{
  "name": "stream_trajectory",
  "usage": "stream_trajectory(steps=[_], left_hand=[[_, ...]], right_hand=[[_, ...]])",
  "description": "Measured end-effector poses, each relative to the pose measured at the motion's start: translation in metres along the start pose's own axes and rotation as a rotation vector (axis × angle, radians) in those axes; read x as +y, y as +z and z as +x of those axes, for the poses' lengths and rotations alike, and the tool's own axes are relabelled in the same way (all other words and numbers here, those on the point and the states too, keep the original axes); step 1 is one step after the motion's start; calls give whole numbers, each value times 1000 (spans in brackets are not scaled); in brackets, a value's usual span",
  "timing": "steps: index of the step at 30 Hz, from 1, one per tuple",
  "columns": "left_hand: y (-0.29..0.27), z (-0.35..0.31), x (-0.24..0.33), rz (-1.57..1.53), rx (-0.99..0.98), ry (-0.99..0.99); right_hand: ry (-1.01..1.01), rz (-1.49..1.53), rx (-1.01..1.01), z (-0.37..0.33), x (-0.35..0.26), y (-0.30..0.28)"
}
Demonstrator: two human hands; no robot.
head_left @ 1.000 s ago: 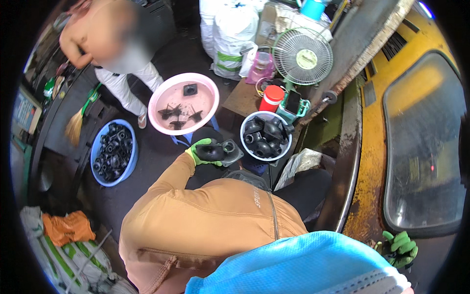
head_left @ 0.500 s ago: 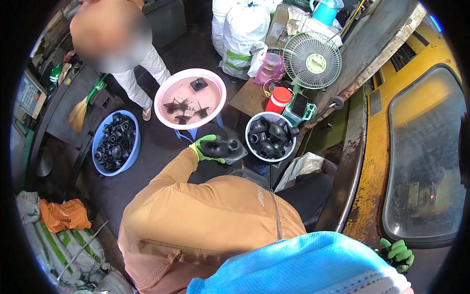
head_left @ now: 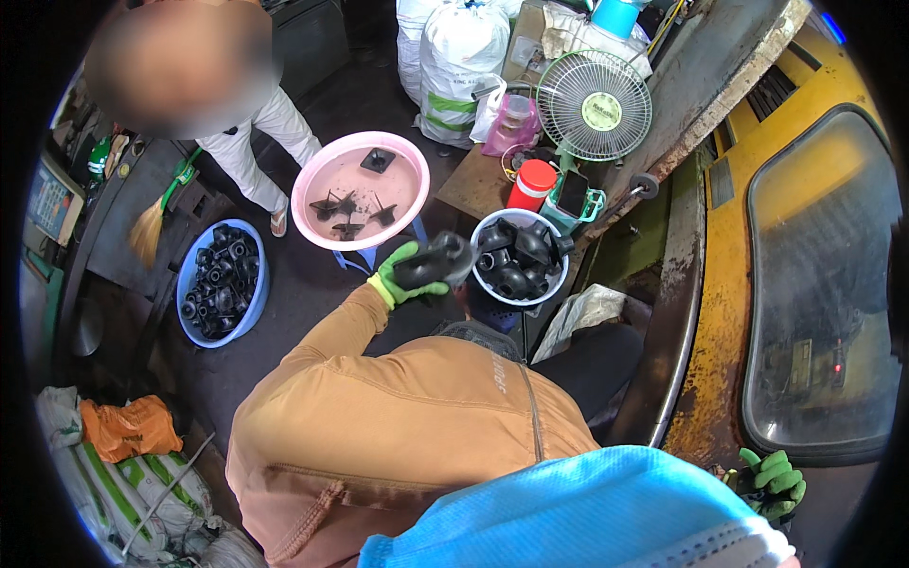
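In its bright green glove, my left hand (head_left: 407, 275) is closed around a black cup-shaped rubber part (head_left: 426, 269). At its right end is a smeared grey-black piece; I cannot tell whether it is a second part. Just right of it stands a white tub (head_left: 483, 292) of similar black rubber parts (head_left: 530, 256). Beyond the hand is a pink basin (head_left: 417, 166) with several black flanged pieces (head_left: 378, 159). By the lower right, the curled green-gloved fingers of my right hand (head_left: 778, 481) show past the blue mask; what they close on is hidden.
A blue tub (head_left: 262, 295) heaped with black parts stands left. A co-worker in white trousers (head_left: 258, 147) stands at the far left, beside a broom (head_left: 151, 227). A fan (head_left: 595, 106), a red jug (head_left: 532, 185) and white sacks (head_left: 462, 71) stand beyond. A yellow machine (head_left: 720, 350) borders the right.
My left hand has lifted the black rubber part away from my lap, toward the white tub. The co-worker has leaned to the left. My right hand has barely moved.
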State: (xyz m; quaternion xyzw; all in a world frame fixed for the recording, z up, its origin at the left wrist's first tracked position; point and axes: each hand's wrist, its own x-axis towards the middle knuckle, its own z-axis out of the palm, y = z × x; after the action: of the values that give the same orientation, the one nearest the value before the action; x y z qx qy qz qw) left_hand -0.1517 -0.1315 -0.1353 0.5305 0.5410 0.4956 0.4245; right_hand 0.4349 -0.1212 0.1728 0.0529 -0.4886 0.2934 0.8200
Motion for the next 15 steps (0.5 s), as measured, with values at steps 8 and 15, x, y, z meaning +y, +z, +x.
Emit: stream_trajectory(steps=[8,15], left_hand=[[33,82,125,-961,136,-50],[45,96,160,323,467,328]], right_hand=[[66,-213,-178,5,-17,-16],[124,-57,-230,18,-17,-23]])
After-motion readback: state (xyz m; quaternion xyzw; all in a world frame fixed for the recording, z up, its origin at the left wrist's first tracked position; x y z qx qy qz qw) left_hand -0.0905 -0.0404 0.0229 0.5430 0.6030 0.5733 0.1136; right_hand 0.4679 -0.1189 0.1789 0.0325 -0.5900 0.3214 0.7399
